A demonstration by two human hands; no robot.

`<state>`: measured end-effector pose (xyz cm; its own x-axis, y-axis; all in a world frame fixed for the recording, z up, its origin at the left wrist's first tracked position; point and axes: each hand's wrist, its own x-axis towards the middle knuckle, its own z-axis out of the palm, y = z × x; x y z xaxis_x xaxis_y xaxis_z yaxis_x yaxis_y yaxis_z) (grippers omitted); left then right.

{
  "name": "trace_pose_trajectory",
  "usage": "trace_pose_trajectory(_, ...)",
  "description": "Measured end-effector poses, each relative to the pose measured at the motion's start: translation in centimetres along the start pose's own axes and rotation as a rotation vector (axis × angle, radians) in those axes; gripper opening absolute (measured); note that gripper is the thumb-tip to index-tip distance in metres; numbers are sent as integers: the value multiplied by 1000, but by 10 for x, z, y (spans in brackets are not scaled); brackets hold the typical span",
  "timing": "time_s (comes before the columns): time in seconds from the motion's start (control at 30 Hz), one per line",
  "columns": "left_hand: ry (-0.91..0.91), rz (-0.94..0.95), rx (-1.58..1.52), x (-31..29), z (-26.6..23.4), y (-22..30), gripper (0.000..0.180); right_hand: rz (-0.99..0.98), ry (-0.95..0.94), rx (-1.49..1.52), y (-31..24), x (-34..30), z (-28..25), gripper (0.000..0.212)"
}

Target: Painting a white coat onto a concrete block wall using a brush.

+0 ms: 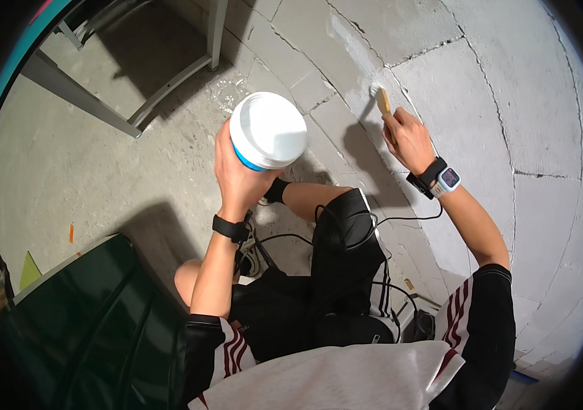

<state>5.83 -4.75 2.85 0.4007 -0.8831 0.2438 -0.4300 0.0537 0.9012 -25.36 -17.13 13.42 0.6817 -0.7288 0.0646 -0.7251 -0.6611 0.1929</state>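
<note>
My left hand (235,176) is wrapped round a white tub (269,128) with a blue band low on its side. The tub is held up over the floor in front of my knees. Its round top shows all white, and I cannot tell whether that is a lid or white paint inside. A paintbrush (384,102) with a yellowish handle is gripped in my right hand (409,140). Its pale bristles touch the grey block wall (449,109) beside a joint. Whiter, wet-looking strokes cover patches of the blocks there.
A dark green ridged box or lid (93,328) stands at lower left. Grey metal legs (86,96) rise from the concrete floor (52,178) at upper left. Black cables (411,218) loop over my right knee and up to my right wrist. White splashes mark the floor near the wall.
</note>
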Motion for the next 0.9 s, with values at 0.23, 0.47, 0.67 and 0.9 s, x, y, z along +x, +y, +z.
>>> trace_pose_trajectory(0.23, -53, -73, 4, -9, 7, 3, 113, -164, 158, -127, 18, 67, 25, 16)
trace_pose_trajectory(0.47, -33, -106, 10, 1, 0, 5, 115, 55, 145, -103, 12, -7, -1, 17)
trace_pose_trajectory(0.67, -44, -122, -34, -5, 9, 3, 115, -69, 253, -25, -4, 36, -2, 31)
trace_pose_trajectory(0.9, -65, -75, 36, -5, 10, 4, 116, -42, 383, -75, 13, 82, 24, 27)
